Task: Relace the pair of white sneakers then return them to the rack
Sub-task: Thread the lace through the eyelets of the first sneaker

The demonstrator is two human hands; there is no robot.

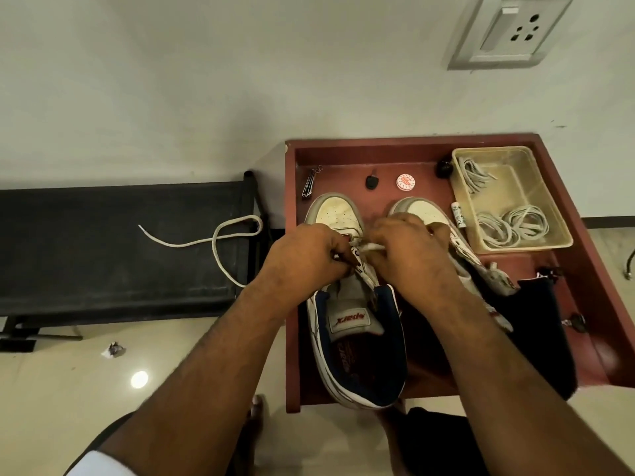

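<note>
At the left of the frame a black bench [120, 249] stands against a pale wall; a loose white shoelace [220, 242] curls across its right end; a scrap of crumpled paper [113, 349] lies on the floor at lower left. Right of centre a reddish-brown wooden tray table [292, 338] holds two white sneakers side by side, toes toward the wall. The left hand [305, 257] has its fingers curled and pinching at the eyelet area of the left sneaker [357, 355], which has a navy collar; the right hand [409, 255], fingers curled together, pinches a white lace end [372, 247] over the same shoe. The right sneaker [422, 207] lies largely under the right wrist. At the tray's back edge sit a nail clipper [309, 187], a black key [371, 182] and a small round tin [405, 182]; at right a clear plastic container [563, 240] holds coiled white laces [512, 225]; a wall socket [508, 32] sits at upper right.
</note>
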